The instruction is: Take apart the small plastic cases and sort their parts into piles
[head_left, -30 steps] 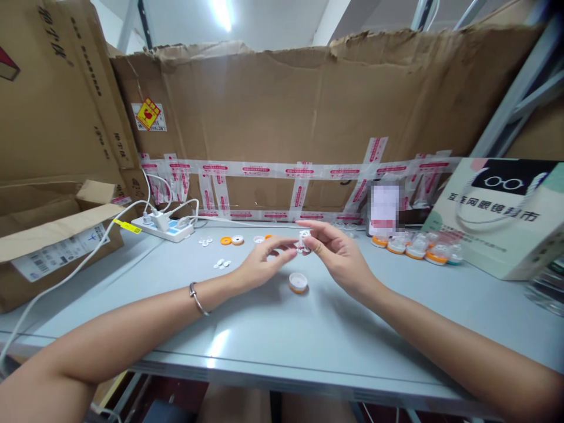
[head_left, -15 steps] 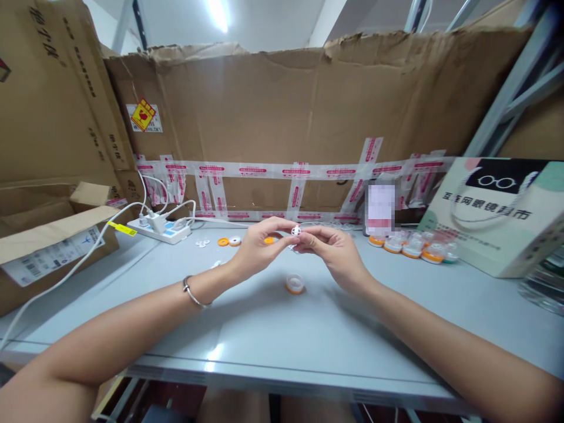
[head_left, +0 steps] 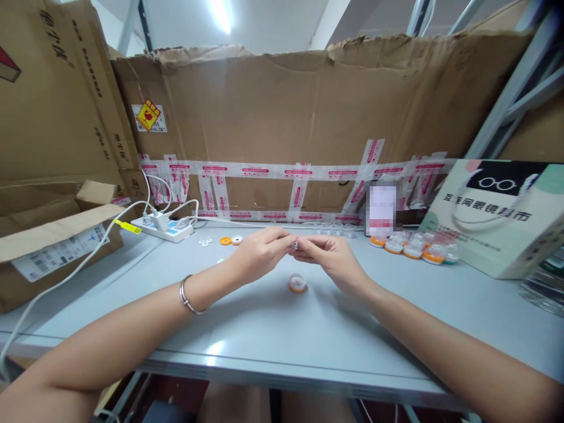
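Cardboard [head_left: 308, 117], taped along its foot, is stood as a wall behind the grey table [head_left: 282, 346]. A printed paper bag [head_left: 497, 217] is set on the table at the right. Above the middle of the table the left hand [head_left: 258, 254] and the right hand [head_left: 332, 258] are brought together. An orange-rimmed cap [head_left: 296, 283] is seen on the table just below them. A small white piece [head_left: 294, 242], mostly hidden, is held where the fingertips meet. Being so small and gripped only at the tips, it could probably be dropped and lost among the loose rings [head_left: 231, 240] behind. Both hands are closed to a narrow pinch on it, with the remaining fingers curled.
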Demonstrator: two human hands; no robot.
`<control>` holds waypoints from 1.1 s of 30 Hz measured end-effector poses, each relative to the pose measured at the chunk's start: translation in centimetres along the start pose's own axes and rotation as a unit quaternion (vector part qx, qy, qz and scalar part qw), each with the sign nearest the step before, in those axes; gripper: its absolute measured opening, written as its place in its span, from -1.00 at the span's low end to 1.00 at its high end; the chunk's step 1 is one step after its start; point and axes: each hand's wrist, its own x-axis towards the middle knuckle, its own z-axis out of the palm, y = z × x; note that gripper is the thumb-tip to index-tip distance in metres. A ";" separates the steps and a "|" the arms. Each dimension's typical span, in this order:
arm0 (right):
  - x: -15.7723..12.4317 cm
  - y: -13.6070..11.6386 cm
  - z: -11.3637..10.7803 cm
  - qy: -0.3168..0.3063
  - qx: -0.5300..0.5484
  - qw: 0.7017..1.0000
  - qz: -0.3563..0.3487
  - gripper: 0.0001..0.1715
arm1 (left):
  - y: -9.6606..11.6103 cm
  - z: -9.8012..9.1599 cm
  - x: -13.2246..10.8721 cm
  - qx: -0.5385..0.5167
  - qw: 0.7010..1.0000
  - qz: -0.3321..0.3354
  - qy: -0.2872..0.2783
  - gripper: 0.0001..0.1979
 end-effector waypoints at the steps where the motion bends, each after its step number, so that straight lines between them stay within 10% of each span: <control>1: 0.0 0.1 0.0 0.002 -0.012 1.000 -0.004 -0.67 | 0.1 0.0 -0.1 0.013 1.000 0.006 -0.005 -0.82; 8: -0.4 0.4 -0.1 0.042 -0.212 0.967 -0.138 -0.77 | 0.6 0.3 -0.2 0.047 0.998 0.036 0.006 -0.83; 17: -0.7 0.1 0.0 0.048 -0.221 0.964 -0.141 -0.76 | 0.7 0.5 -0.2 0.045 0.996 0.062 0.046 -0.86; 33: 0.5 1.3 -0.4 0.001 0.034 0.995 0.095 -0.85 | 0.2 1.7 -1.1 -0.132 0.989 -0.058 0.034 -0.87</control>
